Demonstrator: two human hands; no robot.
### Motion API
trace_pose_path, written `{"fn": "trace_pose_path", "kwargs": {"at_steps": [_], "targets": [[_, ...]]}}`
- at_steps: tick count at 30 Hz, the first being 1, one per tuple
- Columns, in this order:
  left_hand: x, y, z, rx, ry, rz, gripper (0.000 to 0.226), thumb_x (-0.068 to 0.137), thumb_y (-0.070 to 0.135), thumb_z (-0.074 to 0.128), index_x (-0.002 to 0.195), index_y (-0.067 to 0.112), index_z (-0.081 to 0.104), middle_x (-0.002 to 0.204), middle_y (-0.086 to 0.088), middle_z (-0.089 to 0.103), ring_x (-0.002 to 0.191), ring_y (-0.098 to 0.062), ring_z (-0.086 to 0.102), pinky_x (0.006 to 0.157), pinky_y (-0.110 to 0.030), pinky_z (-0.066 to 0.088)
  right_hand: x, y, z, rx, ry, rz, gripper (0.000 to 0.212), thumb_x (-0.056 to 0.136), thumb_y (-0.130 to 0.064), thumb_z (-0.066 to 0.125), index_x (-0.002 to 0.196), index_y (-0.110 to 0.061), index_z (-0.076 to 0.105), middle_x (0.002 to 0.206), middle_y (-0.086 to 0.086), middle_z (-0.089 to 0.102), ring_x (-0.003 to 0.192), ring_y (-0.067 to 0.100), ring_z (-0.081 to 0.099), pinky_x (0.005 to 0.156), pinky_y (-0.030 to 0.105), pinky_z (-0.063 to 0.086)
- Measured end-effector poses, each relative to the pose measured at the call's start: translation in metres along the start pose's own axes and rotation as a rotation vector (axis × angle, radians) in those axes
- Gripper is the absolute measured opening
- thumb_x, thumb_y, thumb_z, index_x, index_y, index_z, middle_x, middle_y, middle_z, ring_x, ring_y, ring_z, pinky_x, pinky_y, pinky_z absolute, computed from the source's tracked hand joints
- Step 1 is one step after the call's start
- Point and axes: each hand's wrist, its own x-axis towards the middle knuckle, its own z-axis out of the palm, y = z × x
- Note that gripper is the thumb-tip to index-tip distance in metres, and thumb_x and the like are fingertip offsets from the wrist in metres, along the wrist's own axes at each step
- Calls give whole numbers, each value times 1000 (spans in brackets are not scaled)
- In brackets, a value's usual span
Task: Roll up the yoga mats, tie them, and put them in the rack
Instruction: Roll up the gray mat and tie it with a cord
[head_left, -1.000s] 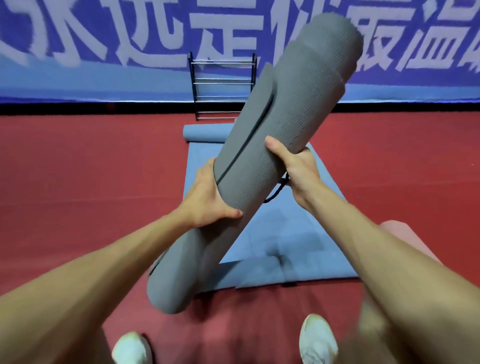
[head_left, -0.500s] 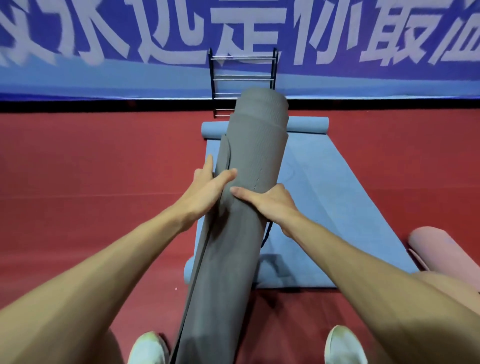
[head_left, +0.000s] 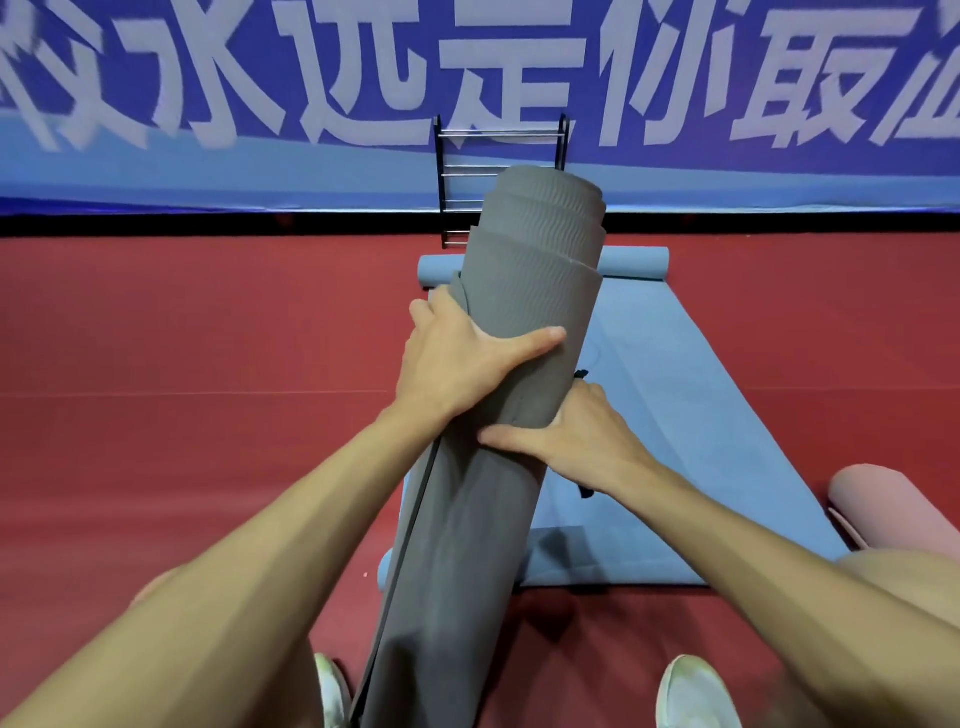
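A rolled grey yoga mat (head_left: 524, 291) stands nearly upright in front of me, its lower end between my shoes. My left hand (head_left: 457, 358) grips its left side with the thumb across the front. Lower down, my right hand (head_left: 576, 441) holds the right side, and a black strap (head_left: 586, 491) hangs beneath that hand. Behind the grey roll a blue mat (head_left: 691, 431) lies flat on the red floor, its far end curled. A black metal rack (head_left: 467, 176) stands against the banner wall, partly hidden by the grey roll.
A rolled pink mat (head_left: 893, 509) lies on the floor at the right. My white shoes (head_left: 693, 696) are at the bottom edge. A blue banner with white characters (head_left: 208, 78) covers the far wall. Red floor (head_left: 182, 364) stretches to the left.
The grey roll swung from a slant to near upright between my feet. My left hand has shifted higher on the roll and my right hand lower on its right side.
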Motion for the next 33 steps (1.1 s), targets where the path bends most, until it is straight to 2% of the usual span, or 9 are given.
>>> {"fn": "trace_pose_path", "kwargs": {"at_steps": [3,8,11,15,17,20,27,31,33], "targets": [[11,-6,-6,-30,24,-8,105,32,91,64,114,27,55,111,4,59,102,-18,60,86,-38,51,-6,-3,-22,-66,-84,-74,69,57,-77,70,99,-24,57,91,-6,63,79,11,58,59,26,44],[13,-10,-15,-30,54,-19,104,25,94,61,106,28,60,104,9,64,98,-13,61,85,-40,53,-2,-5,-61,197,-226,-2,33,96,-38,52,103,-11,70,111,8,69,107,15,64,88,36,54],[11,-12,-17,-39,68,-16,100,29,89,66,107,27,60,106,9,64,100,-13,60,87,-40,52,3,-2,-82,389,-66,-3,24,96,-7,46,93,-18,67,111,6,70,99,13,66,82,32,53],[7,-13,-21,-80,26,22,93,36,80,71,111,26,55,112,10,62,105,-12,59,91,-40,50,9,2,-98,226,315,-219,16,85,-10,67,91,-24,62,92,-14,71,96,10,67,81,19,51],[6,-14,-18,-128,-2,54,93,39,75,74,115,27,50,116,12,59,107,-8,57,93,-38,49,7,-7,-101,239,389,-317,23,82,-22,76,94,-23,56,103,-15,66,106,3,62,83,13,44],[5,-14,-9,-183,7,96,93,40,70,76,117,30,45,117,15,56,107,-4,56,95,-36,48,7,-24,-102,565,329,-331,35,81,-36,74,96,-24,46,136,-9,50,129,2,43,101,28,37],[-7,0,12,-186,-12,119,78,53,58,84,111,34,38,112,16,55,106,-6,57,90,-32,48,17,-41,-84,666,463,-230,66,78,-32,78,113,-19,23,105,-18,40,94,-1,49,79,20,38],[-10,3,23,-211,-8,126,84,57,58,82,123,24,42,118,11,54,108,-8,56,89,-32,49,24,-46,-71,692,531,-188,76,72,-41,80,114,-24,19,149,2,29,125,19,47,102,36,40],[-13,5,29,-255,-47,151,86,58,61,78,127,24,42,121,8,46,112,-8,50,93,-32,47,22,-49,-69,732,532,-173,92,62,-49,78,128,-25,17,147,1,32,126,21,47,104,43,41]]}}
